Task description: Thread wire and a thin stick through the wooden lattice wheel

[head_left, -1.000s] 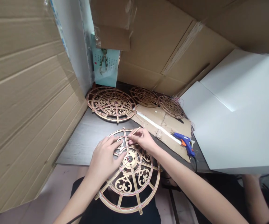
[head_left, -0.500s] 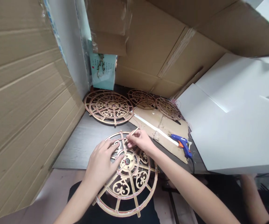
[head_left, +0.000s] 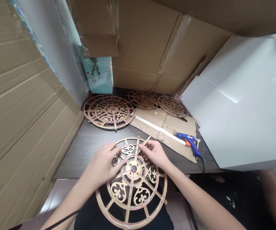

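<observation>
A round wooden openwork panel, with spokes, scrollwork and thin reddish wire along its bars, lies partly over the table edge and partly over my lap. My left hand grips its left side, thumb near the hub and fingers curled over the outer part. In my right hand, thumb and fingers pinch a thin wooden stick slantwise at the panel's upper right, beside a spoke. The stick's lower end is hard to make out among the bars and fingers.
Similar panels lie stacked at the back left, with others behind. A blue glue gun rests on a cardboard sheet to the right. Cardboard walls and a white box enclose the dark table.
The panel has turned clockwise under my hands, its top spoke swinging to the right. My right hand has moved right with the stick. A black cable now crosses my left forearm.
</observation>
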The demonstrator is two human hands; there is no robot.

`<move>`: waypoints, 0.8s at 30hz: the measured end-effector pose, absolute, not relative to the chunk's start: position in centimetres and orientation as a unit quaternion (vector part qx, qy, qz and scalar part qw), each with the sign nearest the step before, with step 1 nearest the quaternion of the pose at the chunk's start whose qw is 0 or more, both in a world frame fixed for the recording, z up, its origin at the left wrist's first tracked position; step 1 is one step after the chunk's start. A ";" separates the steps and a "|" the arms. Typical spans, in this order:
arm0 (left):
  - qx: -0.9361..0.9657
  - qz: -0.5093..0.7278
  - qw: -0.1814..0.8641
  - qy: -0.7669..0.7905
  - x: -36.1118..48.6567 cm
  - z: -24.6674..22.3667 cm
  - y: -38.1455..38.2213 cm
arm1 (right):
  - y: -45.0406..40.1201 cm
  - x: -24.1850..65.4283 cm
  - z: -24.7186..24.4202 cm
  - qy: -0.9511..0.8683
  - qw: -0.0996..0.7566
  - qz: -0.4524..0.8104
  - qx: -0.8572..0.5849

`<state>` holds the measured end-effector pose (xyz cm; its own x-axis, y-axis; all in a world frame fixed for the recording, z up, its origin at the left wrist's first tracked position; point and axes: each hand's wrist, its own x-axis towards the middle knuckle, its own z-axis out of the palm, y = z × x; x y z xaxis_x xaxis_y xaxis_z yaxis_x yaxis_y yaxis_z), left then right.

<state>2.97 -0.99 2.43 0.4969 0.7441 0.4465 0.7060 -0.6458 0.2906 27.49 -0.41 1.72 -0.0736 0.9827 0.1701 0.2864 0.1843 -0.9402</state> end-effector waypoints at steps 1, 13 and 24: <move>0.865 0.278 0.040 0.415 2.9 2.3 -0.9 | -0.3 27.5 1.6 -0.623 0.453 0.387 -0.507; 0.872 0.308 0.057 0.375 2.7 1.6 -0.7 | -0.5 27.5 1.8 -0.615 0.454 0.393 -0.510; 0.877 0.313 0.045 0.362 2.8 0.9 -0.4 | -0.4 27.4 1.6 -0.615 0.456 0.387 -0.514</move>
